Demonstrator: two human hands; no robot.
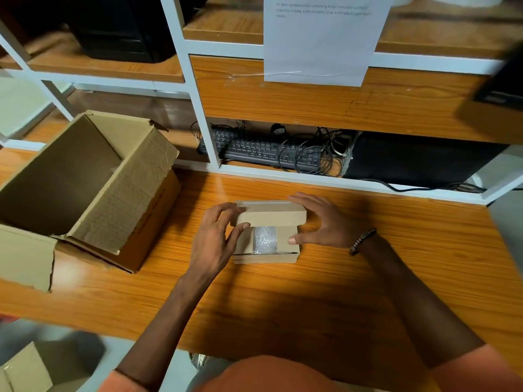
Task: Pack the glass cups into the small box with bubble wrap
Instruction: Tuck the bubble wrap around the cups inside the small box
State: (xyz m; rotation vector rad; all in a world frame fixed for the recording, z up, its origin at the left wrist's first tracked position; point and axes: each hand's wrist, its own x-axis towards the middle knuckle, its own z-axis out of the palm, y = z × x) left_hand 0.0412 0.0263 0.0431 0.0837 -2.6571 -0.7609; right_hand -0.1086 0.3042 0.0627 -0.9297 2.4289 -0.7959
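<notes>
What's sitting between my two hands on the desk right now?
In the head view, the small box sits between the left hand and right hand, its lid partly lowered and bubble wrap showing inside.

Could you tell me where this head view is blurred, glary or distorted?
Head view: sharp at the small box and bubble wrap; motion blur smears the dark object at the right edge; glare streaks the table; wide-angle bending bows the shelf frame; the paper's print is unreadable.
</notes>
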